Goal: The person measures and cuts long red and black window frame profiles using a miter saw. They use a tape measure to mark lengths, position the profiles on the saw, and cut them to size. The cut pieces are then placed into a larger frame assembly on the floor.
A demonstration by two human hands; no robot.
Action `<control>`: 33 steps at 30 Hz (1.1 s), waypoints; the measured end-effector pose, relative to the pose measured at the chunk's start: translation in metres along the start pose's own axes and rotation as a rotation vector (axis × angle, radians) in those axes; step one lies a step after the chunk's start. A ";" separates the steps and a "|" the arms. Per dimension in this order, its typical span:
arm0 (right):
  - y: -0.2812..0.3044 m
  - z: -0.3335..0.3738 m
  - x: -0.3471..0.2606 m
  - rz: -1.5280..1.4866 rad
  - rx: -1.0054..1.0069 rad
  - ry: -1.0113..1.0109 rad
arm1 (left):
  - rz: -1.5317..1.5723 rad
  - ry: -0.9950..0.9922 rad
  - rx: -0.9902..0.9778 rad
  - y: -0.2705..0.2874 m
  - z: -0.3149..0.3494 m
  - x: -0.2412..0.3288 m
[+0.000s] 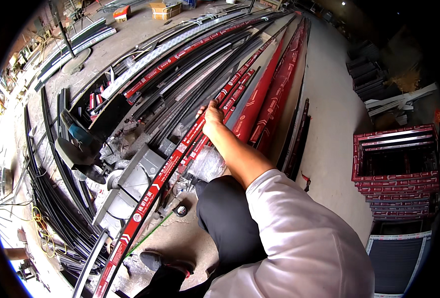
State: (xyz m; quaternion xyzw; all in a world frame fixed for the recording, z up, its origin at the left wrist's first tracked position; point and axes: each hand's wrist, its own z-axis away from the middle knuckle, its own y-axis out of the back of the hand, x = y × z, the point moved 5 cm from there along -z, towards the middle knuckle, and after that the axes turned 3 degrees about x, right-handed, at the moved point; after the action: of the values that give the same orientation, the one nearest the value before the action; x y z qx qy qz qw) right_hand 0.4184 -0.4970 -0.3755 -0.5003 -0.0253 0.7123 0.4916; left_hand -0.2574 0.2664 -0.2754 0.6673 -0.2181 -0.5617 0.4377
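A long metal profile wrapped in red printed film (153, 191) slants across the view from the lower left edge toward the far stacks. My right hand (212, 115) is closed around it partway along, arm stretched forward. The near end of the profile runs out of view at the lower edge. My left hand does not show. Below the profile, by my feet, lies a dark round tape measure (180, 210), and a thin green strip (148, 235) runs from beside it down to the left. Crumpled clear plastic film (209, 164) lies under my right forearm.
A cutting saw (78, 144) with a metal bed (130, 184) stands left of the profile. Long red-wrapped profiles (274, 84) and dark profiles (46, 218) lie in bundles. Red-wrapped frames (396, 186) are stacked at right. A cardboard box (165, 10) sits far back.
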 end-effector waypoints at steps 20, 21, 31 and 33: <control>0.043 -0.036 0.128 0.792 -0.090 -0.134 | 0.600 -0.302 -0.015 0.037 -0.184 0.246; 0.039 -0.036 0.131 0.777 -0.135 -0.172 | 0.610 -0.299 0.011 0.041 -0.199 0.262; 0.002 -0.018 0.112 1.810 -0.359 1.166 | 0.669 -0.273 -0.192 0.043 -0.287 0.401; -0.011 0.002 0.124 1.773 -0.785 1.320 | 0.645 -0.257 -0.208 0.043 -0.301 0.415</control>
State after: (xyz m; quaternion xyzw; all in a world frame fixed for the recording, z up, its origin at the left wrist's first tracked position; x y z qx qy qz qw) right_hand 0.4219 -0.4003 -0.4538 -0.7327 0.3741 0.3513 -0.4469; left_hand 0.1484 0.0208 -0.4760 0.4400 -0.4124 -0.4933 0.6269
